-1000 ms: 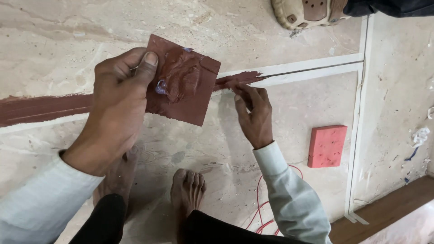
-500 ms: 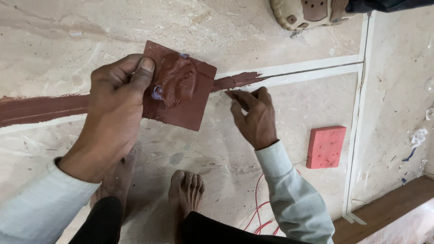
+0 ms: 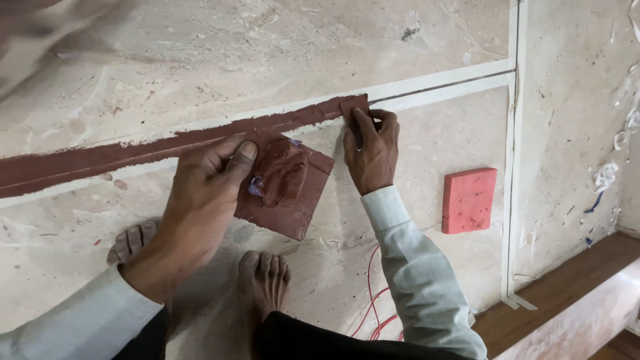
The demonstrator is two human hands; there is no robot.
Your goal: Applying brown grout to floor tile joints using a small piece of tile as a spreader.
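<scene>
At the marble floor joint, right hand now presses a small scraper further along than a second ago, extending the red-brown filler, while left hand grips the paste-loaded square board just beside it.

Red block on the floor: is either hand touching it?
No. The red block lies apart from both the right hand at the filled joint and the left hand.

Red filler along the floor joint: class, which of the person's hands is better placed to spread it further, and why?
Probably the right hand: its fingers press at the end of the red filler strip. The left hand holds the square board carrying filler.
</scene>
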